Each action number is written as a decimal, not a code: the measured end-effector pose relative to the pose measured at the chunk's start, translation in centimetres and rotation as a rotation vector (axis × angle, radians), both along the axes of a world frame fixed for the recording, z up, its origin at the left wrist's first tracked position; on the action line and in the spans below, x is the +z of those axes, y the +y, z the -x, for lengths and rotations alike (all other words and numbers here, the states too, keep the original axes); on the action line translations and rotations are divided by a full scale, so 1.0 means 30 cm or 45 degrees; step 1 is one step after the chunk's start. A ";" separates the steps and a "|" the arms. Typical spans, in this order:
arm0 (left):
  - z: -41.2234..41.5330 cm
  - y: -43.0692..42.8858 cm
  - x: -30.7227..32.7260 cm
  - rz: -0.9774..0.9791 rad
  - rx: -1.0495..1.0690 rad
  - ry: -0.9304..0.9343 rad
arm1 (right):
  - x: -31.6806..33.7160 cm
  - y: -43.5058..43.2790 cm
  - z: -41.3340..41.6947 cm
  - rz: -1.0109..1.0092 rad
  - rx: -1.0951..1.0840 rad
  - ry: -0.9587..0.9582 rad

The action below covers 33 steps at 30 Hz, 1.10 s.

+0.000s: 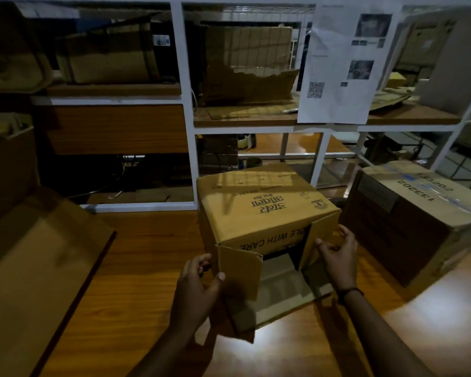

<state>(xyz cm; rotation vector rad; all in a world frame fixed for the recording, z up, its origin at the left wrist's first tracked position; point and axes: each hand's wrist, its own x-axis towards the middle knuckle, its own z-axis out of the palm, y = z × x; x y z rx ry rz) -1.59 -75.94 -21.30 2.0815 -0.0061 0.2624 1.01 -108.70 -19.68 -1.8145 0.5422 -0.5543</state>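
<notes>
a cardboard box (261, 210) lies on its side on the wooden desk (136, 281), a little right of the middle, with its open end turned toward the person and upside-down print across its top face. the left hand (199, 287) pinches the left flap (239, 270), the thumb laid on the flap's front and the other fingers curled behind its outer edge. the right hand (337, 257) grips the right flap (321, 232), its fingers bent round the outside of the flap and the thumb pointing in toward the opening; a dark band (350, 291) sits on that wrist. both side flaps stand partly swung out, and the bottom flap (280, 297) lies flat on the desk between the two hands, so the dark inside of the box shows. just beside the box on the right stands a taped carton (413, 213) with numbers on its top. a big flat sheet of cardboard (38, 254) rests on the desk at the far left, well apart from the box. behind the desk a white-framed shelf rack (186, 104) holds more cartons, and a printed paper (346, 63) hangs on its front.
</notes>
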 end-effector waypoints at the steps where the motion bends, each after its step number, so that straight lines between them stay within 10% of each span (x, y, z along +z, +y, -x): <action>1: -0.001 -0.004 -0.005 0.004 -0.004 0.005 | 0.001 -0.017 -0.003 0.001 0.050 0.034; 22: -0.057 0.086 0.355 0.041 0.242 -0.323 | 0.309 0.109 0.112 0.370 0.307 -0.364; 33: -0.043 0.070 0.439 -0.251 0.172 -0.093 | 0.363 0.192 0.108 0.831 0.246 -0.212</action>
